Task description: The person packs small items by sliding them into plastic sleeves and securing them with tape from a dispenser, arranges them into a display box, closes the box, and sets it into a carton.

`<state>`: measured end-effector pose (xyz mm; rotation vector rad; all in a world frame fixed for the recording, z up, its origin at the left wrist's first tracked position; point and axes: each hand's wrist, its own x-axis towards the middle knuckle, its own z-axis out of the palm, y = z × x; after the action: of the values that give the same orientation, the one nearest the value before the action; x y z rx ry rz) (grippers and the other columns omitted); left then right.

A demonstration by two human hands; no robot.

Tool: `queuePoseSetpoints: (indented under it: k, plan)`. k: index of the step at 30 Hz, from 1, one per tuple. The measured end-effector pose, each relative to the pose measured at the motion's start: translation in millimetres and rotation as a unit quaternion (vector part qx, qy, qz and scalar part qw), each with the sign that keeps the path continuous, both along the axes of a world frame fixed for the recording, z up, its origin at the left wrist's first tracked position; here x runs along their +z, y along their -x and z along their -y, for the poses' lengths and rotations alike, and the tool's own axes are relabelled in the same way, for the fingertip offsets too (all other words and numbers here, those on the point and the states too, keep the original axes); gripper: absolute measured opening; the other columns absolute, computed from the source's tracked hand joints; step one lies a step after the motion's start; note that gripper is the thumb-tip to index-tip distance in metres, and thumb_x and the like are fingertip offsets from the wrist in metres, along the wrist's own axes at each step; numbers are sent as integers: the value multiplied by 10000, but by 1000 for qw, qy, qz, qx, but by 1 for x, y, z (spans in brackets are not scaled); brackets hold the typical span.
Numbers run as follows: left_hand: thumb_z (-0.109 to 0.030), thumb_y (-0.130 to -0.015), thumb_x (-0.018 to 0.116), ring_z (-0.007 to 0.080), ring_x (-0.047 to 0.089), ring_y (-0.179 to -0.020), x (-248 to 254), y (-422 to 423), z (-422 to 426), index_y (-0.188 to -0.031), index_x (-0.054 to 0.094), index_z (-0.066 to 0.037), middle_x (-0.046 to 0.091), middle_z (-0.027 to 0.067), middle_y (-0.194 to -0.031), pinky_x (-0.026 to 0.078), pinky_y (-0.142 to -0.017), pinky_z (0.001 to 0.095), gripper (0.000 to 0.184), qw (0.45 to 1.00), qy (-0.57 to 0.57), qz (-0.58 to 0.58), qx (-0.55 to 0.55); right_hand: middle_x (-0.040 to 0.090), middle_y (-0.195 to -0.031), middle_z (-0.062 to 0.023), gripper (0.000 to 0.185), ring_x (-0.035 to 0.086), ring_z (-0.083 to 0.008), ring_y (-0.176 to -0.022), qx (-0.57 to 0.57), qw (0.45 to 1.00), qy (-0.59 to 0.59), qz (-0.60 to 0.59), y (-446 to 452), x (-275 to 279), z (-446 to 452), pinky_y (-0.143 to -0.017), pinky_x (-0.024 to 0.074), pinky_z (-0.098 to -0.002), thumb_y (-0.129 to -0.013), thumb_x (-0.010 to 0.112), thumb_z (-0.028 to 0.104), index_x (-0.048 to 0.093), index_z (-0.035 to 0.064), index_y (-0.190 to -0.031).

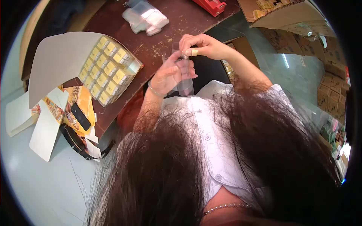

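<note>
A clear plastic box or sleeve [185, 86] is held upright in front of my shirt, above the table's near edge. My left hand [169, 73] is wrapped loosely around its side, and the fingers show through the clear film. At its upper end my right hand [200, 46] pinches the plastic between thumb and fingertips. A yellowish band is around the right thumb. Further back on the dark red table [113, 20] lies a pile of flattened clear plastic pieces [147, 18].
To the left stands an open carton [62, 60] with rows of small yellow-topped packs [107, 69]. Near it are a black phone [80, 116] on printed yellow sheets and a black strap [73, 139]. A red tape dispenser [212, 5] sits at the back; brown cartons [330, 90] are stacked right.
</note>
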<state>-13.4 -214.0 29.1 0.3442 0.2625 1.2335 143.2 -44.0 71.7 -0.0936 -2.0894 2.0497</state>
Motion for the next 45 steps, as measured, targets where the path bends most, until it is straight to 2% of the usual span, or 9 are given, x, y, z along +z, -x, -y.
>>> queuePoseSetpoints:
  k: [3, 11, 14, 17, 23, 25, 27, 42, 45]
  plan:
    - [-196, -920, 663, 298, 572, -1199, -17, -8, 18, -1435, 346, -60, 570, 163, -1276, 467, -1014, 506, 620, 989, 90, -97, 70, 659, -950, -50, 231, 556, -224, -1022, -238, 910, -337, -48, -11, 2, 30, -965, 413, -378, -835, 741, 186, 715, 65, -1031]
    - [-554, -994, 496, 247, 566, -1187, -16, -49, 59, -1428, 363, -29, 552, 150, -1315, 448, -992, 412, 693, 959, 191, -141, 157, 626, -795, -47, 195, 526, -83, -655, -117, 979, 22, 165, -39, -16, 97, -594, 436, -267, -891, 699, 116, 713, 47, -1073]
    - [-401, -985, 490, 234, 571, -1160, -9, -45, 64, -1403, 439, -26, 576, 135, -1277, 442, -987, 391, 564, 952, 226, -170, 119, 652, -804, -58, 148, 570, -81, -705, -79, 983, -98, 131, -37, -22, 97, -635, 465, -268, -893, 693, 108, 722, 33, -1017]
    - [-176, -885, 508, 249, 587, -1135, -6, -45, 69, -1355, 505, -7, 609, 135, -1208, 438, -1003, 392, 499, 927, 289, -220, 97, 705, -925, -80, 182, 658, -117, -848, -94, 980, 112, 134, -42, -35, 85, -745, 518, -289, -911, 691, 145, 718, 3, -1021]
    - [-302, -954, 533, 293, 609, -1095, -37, -48, 82, -1289, 540, 9, 616, 117, -1079, 474, -980, 415, 457, 922, 349, -129, 106, 723, -1050, -97, 239, 645, -210, -922, -105, 976, -169, 87, -9, -46, 102, -821, 531, -327, -976, 582, 178, 721, 38, -1111]
    - [-289, -953, 602, 272, 607, -1105, -34, -36, 96, -1320, 486, -4, 603, 130, -1130, 478, -980, 419, 480, 935, 347, -4, 76, 733, -1064, -89, 239, 641, -205, -929, -123, 978, -145, 87, -11, -45, 114, -822, 537, -330, -946, 625, 164, 726, 56, -1134]
    - [-165, -905, 672, 235, 603, -1102, -41, -40, 107, -1348, 430, -20, 589, 148, -1165, 496, -948, 406, 525, 962, 89, -252, 52, 739, -1047, -78, 238, 637, -188, -929, -164, 973, -101, 126, -17, -54, 123, -822, 539, -325, -916, 667, 141, 737, 69, -1132]
    - [-101, -896, 686, 228, 570, -1191, -7, -22, 16, -1534, 196, -12, 520, 149, -1330, 508, -997, 381, 809, 908, 76, -357, 204, 580, -1344, -122, 513, 544, -270, -1222, -250, 951, -182, -3, -6, -33, 72, -1049, 440, -383, -891, 643, 51, 541, 81, -1393]
    - [-372, -964, 645, 236, 543, -1228, -15, -17, -10, -1572, 119, -35, 480, 155, -1379, 494, -998, 382, 872, 904, -11, -365, 222, 584, -1251, -119, 744, 544, -233, -1223, -207, 969, 123, 59, -6, -22, 48, -1053, 445, -381, -906, 699, 167, 298, 86, -1527]
